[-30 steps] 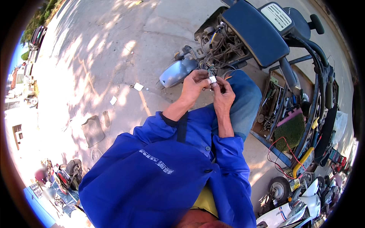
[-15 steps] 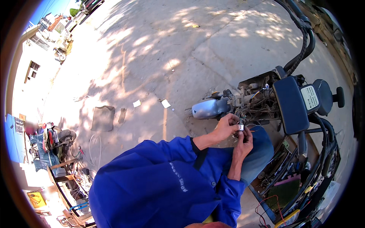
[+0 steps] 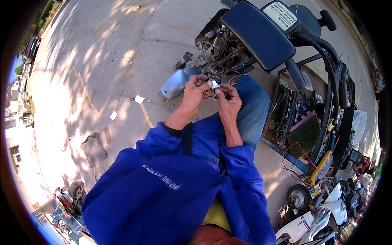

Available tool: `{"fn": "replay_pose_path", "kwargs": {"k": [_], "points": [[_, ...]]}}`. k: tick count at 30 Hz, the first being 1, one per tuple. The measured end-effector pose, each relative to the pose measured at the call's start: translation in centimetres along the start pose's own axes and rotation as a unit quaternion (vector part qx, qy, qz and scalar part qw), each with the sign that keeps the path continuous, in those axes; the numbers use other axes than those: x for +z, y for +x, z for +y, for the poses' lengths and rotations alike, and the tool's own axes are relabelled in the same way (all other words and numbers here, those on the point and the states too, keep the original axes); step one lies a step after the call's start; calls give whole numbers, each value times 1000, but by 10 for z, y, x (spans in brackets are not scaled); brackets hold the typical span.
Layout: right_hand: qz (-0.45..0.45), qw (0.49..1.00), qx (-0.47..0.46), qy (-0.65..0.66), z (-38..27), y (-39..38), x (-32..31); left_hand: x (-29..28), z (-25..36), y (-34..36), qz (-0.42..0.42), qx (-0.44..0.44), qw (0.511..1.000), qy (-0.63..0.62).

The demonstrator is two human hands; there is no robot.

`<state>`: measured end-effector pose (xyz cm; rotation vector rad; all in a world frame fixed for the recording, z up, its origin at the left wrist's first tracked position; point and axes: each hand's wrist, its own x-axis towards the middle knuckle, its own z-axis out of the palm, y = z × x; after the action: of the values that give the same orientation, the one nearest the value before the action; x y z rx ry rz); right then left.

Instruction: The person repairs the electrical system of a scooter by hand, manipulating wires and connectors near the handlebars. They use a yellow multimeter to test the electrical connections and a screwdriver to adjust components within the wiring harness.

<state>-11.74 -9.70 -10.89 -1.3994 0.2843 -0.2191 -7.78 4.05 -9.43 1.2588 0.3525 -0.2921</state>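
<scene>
Both of my hands are raised in front of the exposed wiring point(image 3: 226, 53) of a vehicle's front end. My left hand point(image 3: 192, 94) pinches a small white connector point(image 3: 215, 84), and the fingers of my right hand point(image 3: 228, 104) close on it from below, with thin wires beside them. A silver-blue fender point(image 3: 171, 85) lies just left of the hands. My jeans-clad knee point(image 3: 255, 110) is to the right of my right hand. The small details at the fingertips are hard to make out.
The dark seat point(image 3: 257, 36) overhangs the wiring. A cart point(image 3: 267, 147) with tools, a yellow case point(image 3: 320, 165) and red leads stands right. Parked scooters point(image 3: 330, 212) are at lower right, more vehicles at left. A grey mat point(image 3: 94, 149) and paper scraps point(image 3: 139, 99) lie on the pavement.
The view swung half a second ago and has swung back, sitting slightly left of a second ago. Both hands stay on the white connector, with the fingers slightly shifted around it.
</scene>
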Motion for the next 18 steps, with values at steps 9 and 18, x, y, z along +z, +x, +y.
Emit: {"fn": "replay_pose_path", "kwargs": {"k": [9, 18], "points": [[8, 1000, 2, 6, -5, -1, -2, 1, 5, -2, -4, -2, 1000, 0], [14, 1000, 0, -14, 0, 1, -4, -2, 6, -1, -21, 2, 998, 57]]}}
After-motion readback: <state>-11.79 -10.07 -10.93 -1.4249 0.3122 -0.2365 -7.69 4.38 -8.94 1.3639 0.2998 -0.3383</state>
